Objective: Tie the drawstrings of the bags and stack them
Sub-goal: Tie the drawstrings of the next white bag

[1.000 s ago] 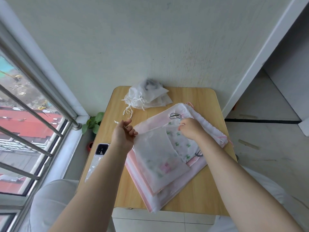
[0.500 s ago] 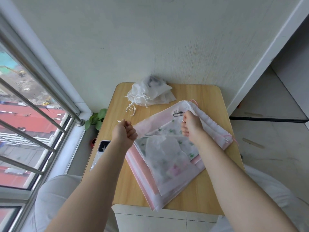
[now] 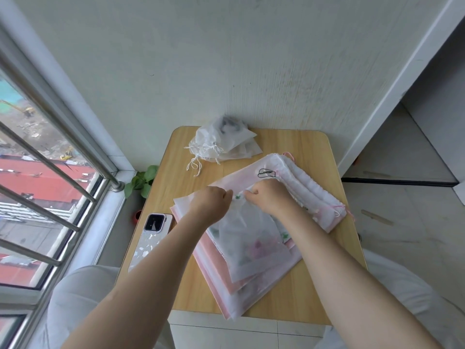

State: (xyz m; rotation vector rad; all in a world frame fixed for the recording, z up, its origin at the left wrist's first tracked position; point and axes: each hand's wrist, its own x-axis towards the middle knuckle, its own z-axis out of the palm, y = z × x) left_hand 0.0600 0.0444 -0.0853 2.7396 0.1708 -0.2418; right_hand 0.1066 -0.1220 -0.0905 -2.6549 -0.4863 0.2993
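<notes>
A small translucent white drawstring bag lies on top of a pile of larger pink-and-white bags on the wooden table. My left hand and my right hand are close together at the small bag's top end, fingers curled and pinching its drawstring there. The cord itself is mostly hidden by my fingers. At the table's far side sits a stack of tied white bags with knotted white strings.
A phone lies at the table's left edge. A black cord loop rests on the large bags near their gathered tops. A window with metal bars is at left, a wall behind, a small green plant below the sill.
My left hand has moved right from the table's left side to meet my right hand at the small bag's top. The bag's top is now drawn together.
</notes>
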